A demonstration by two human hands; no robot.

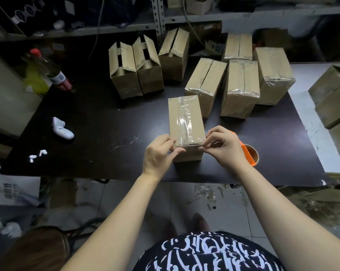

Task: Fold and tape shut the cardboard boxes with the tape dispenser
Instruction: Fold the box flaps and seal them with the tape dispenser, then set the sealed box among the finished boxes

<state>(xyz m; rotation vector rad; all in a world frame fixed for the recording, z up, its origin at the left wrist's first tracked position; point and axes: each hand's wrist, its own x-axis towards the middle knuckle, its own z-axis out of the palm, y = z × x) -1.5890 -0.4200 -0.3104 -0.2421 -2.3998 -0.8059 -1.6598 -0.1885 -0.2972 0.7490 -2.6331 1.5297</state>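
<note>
Dark table (106,106): widest item, spanning mid-frame and bearing all task goods. Metal shelving (159,20): behind, cluttered, contents too dim to name. White side table (306,106): butted against the right edge, carrying further boxes (333,102), condition not legible. Taped boxes (241,89): four, clustered right-rear on the dark table, seams under clear tape. Untaped boxes (136,69): three, left of that cluster, flaps raised or only loosely folded; judged not yet done. Near box (185,124): front centre, close before the taped cluster, lying flat with its long axis running straight away from the person and its short near end set between the two hands; directly ahead of both, neither hand nearer. Clear tape (186,122): one strip down the top seam, wrinkled, turning over the near edge. Left hand (159,155): at the near-left corner, thumb and curled fingers pinching the top edge. Right hand (224,145): at the near-right corner, pinching the same edge likewise. Tape dispenser (248,155): orange, with its roll, on the table just beside the right hand and partly hidden behind it, well apart from the left; judged a right-hand reach when next wanted. Bottle (54,73): red-capped, tilted, left rear. White lump (62,130): crumpled, left of centre. White scraps (38,154): few, near the left front edge.
</note>
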